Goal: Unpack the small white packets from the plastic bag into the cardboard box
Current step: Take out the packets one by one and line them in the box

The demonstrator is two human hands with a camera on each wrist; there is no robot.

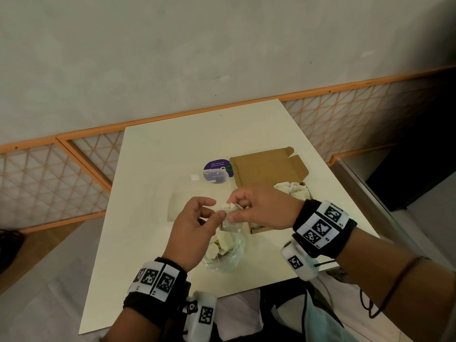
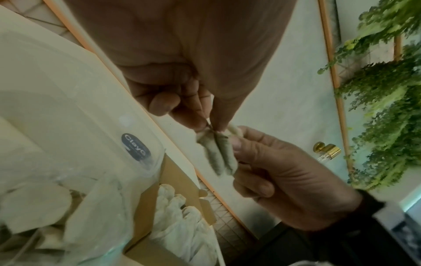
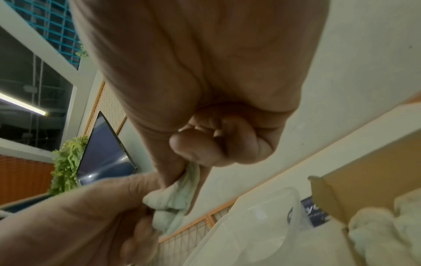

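Both hands hold a small bunch of white packets (image 1: 231,210) in the air above the clear plastic bag (image 1: 225,251), which lies on the table with more packets inside. My left hand (image 1: 214,210) pinches the bunch's top between thumb and finger; the bunch (image 2: 218,153) hangs below those tips. My right hand (image 1: 233,210) grips the same bunch (image 3: 176,199) from the right. The open cardboard box (image 1: 267,169) sits just behind my right hand with several packets (image 1: 292,190) in it.
A clear plastic container (image 1: 187,196) with a purple label (image 1: 217,172) lies left of the box on the cream table (image 1: 158,156). An orange lattice railing (image 1: 56,174) runs behind the table. A dark bag (image 1: 283,314) sits below the near edge.
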